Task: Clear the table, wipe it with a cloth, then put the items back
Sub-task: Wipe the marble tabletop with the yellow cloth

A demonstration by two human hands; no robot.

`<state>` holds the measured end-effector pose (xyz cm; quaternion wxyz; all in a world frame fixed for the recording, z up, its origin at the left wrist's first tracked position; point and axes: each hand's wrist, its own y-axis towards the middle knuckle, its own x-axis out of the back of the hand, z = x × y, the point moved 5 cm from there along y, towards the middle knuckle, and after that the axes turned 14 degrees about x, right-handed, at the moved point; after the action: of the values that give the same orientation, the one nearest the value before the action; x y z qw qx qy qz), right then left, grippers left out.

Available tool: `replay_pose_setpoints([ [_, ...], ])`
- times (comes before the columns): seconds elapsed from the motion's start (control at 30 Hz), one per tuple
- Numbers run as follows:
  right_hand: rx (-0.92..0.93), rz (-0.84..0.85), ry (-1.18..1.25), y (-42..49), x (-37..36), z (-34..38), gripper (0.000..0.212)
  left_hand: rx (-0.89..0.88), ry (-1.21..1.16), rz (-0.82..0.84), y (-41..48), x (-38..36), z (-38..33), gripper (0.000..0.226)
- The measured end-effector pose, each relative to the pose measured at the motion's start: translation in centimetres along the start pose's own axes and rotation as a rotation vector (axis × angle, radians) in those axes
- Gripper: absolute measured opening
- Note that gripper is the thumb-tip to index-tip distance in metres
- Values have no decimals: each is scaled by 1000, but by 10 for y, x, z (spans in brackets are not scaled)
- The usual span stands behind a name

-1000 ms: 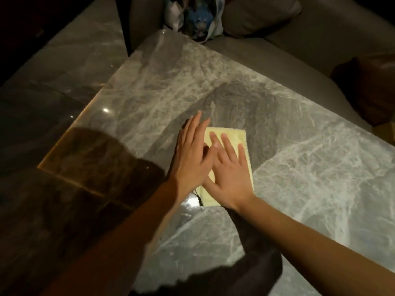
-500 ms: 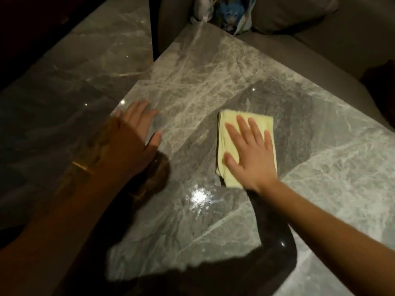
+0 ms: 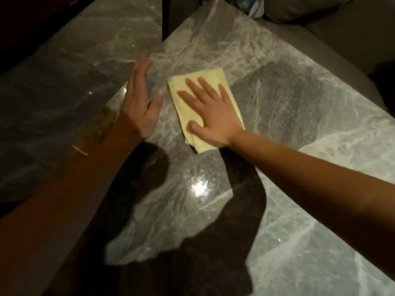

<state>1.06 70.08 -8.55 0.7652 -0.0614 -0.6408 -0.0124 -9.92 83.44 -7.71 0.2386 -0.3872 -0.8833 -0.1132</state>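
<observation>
A folded pale yellow cloth (image 3: 215, 82) lies flat on the grey marble table (image 3: 288, 99), near its left edge. My right hand (image 3: 210, 112) presses down on the cloth with the palm flat and the fingers spread. My left hand (image 3: 139, 103) hovers just left of the cloth, over the table's left edge, fingers straight and apart, holding nothing. Both forearms reach in from the bottom of the view and cast dark shadows on the marble.
A grey sofa (image 3: 333, 33) runs along the far and right sides of the table. A blue and white bag (image 3: 248, 5) sits at the top by the table's far corner. Glossy marble floor (image 3: 64, 71) lies to the left.
My left hand came off the cloth, swung out to the left edge, and now sits close beside the cloth again. My right hand has slid the cloth left across the marble.
</observation>
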Motion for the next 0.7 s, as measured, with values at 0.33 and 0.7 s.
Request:
replay_pose_setpoints([
  [0.33,422,157,146,-115,-34,145,70,-263,480,368,-129,-29,-3,49],
  [0.7,535,33,242,-201,-39,193,48,-296,553,528,-251,-42,-25,47],
])
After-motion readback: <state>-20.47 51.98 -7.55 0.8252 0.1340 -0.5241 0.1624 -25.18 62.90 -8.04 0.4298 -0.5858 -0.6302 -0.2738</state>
